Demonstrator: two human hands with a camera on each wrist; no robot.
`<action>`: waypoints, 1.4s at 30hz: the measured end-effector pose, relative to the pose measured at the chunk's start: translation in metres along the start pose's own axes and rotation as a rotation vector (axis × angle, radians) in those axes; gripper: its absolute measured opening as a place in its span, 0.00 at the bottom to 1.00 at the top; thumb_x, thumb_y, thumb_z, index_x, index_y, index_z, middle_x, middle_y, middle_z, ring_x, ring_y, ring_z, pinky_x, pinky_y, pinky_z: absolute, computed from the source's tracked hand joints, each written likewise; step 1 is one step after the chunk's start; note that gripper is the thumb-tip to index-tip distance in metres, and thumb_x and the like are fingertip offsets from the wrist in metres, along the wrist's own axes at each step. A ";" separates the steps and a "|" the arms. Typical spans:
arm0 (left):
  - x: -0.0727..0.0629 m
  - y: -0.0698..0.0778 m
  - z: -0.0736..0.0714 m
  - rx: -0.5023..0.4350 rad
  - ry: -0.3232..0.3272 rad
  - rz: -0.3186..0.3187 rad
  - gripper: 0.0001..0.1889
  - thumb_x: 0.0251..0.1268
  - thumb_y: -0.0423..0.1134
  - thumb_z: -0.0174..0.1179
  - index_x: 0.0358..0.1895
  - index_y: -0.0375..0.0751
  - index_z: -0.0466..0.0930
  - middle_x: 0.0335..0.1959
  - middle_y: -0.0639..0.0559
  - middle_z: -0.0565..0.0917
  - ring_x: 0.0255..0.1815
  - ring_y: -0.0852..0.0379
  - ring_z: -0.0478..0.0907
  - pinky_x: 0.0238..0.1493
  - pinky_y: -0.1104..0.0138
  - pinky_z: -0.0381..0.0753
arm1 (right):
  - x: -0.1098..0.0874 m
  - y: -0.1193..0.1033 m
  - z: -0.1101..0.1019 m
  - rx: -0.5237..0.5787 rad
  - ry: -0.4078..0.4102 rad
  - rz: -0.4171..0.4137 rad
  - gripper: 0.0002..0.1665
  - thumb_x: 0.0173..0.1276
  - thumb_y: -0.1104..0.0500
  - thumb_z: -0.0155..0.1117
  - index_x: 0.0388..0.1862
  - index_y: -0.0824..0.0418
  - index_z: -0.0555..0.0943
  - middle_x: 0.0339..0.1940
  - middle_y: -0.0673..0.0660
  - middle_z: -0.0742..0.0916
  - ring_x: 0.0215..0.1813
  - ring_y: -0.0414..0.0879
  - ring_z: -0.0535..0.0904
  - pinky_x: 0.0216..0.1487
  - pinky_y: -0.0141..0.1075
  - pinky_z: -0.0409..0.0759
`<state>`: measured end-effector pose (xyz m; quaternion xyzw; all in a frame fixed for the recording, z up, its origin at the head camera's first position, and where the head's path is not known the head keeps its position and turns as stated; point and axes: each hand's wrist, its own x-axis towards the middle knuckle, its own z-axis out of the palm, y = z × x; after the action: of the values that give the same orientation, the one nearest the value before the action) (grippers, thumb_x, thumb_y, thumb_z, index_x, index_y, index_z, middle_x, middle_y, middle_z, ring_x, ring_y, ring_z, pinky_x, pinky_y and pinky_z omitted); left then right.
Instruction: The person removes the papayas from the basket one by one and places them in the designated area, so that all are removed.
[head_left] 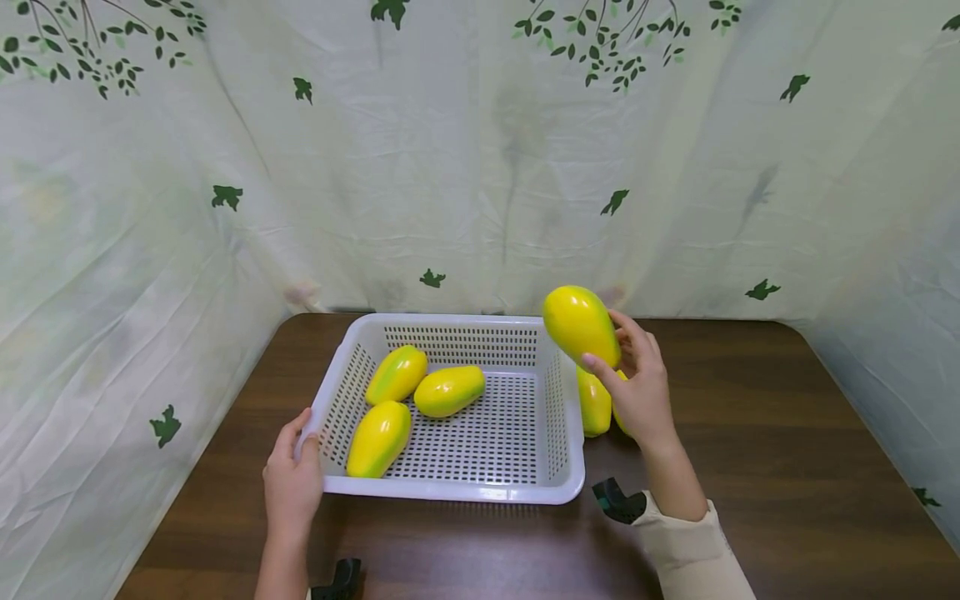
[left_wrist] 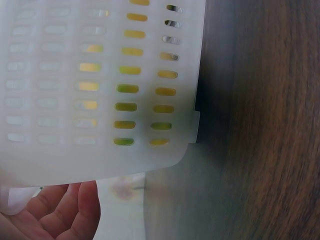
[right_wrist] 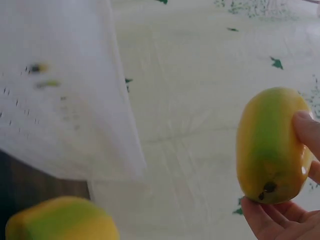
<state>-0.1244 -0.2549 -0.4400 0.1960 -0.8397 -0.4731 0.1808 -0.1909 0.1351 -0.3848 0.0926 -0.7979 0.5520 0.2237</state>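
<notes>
A yellow-green mango (head_left: 581,325) is up in my right hand (head_left: 641,387), gripped between thumb and fingers above the right rim of the white plastic basket (head_left: 487,492). In the right wrist view the mango (right_wrist: 270,145) shows a green stripe and a dark stem end. My left hand (head_left: 292,475) holds the basket's left rim, fingers outside it and thumb on top; in the left wrist view the fingers (left_wrist: 86,210) curl at the rim. Inside the basket, three mangoes (head_left: 450,391) lie toward the left. Beneath my right hand another mango (head_left: 595,404) sits against the basket's right side.
A further mango (head_left: 619,419) is mostly hidden behind my right hand. Everything stands on a dark brown wooden table (head_left: 757,450) with rounded back corners. Pale curtains (head_left: 480,167) with green leaf prints hang behind and at both sides.
</notes>
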 end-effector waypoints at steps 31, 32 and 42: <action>0.000 0.001 0.000 -0.020 -0.011 -0.012 0.22 0.70 0.42 0.38 0.64 0.44 0.63 0.58 0.39 0.69 0.48 0.43 0.70 0.47 0.48 0.69 | -0.046 0.076 -0.061 -0.249 0.255 0.287 0.34 0.58 0.54 0.65 0.63 0.58 0.67 0.41 0.59 0.70 0.38 0.46 0.67 0.36 0.25 0.64; 0.000 0.001 0.000 -0.019 -0.010 -0.013 0.22 0.70 0.42 0.38 0.64 0.44 0.63 0.58 0.38 0.70 0.48 0.43 0.70 0.47 0.48 0.69 | -0.047 0.078 -0.062 -0.256 0.254 0.294 0.34 0.58 0.54 0.64 0.63 0.58 0.66 0.41 0.60 0.70 0.38 0.46 0.67 0.36 0.25 0.64; -0.001 0.002 0.000 -0.012 -0.010 -0.015 0.22 0.70 0.42 0.38 0.64 0.44 0.63 0.58 0.38 0.69 0.49 0.43 0.70 0.47 0.48 0.69 | -0.061 0.091 -0.072 -0.356 0.217 0.390 0.35 0.59 0.50 0.63 0.63 0.61 0.65 0.42 0.65 0.70 0.39 0.52 0.67 0.35 0.33 0.64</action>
<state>-0.1241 -0.2537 -0.4384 0.1987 -0.8363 -0.4804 0.1742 -0.1552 0.2292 -0.4682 -0.1631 -0.8565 0.4423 0.2103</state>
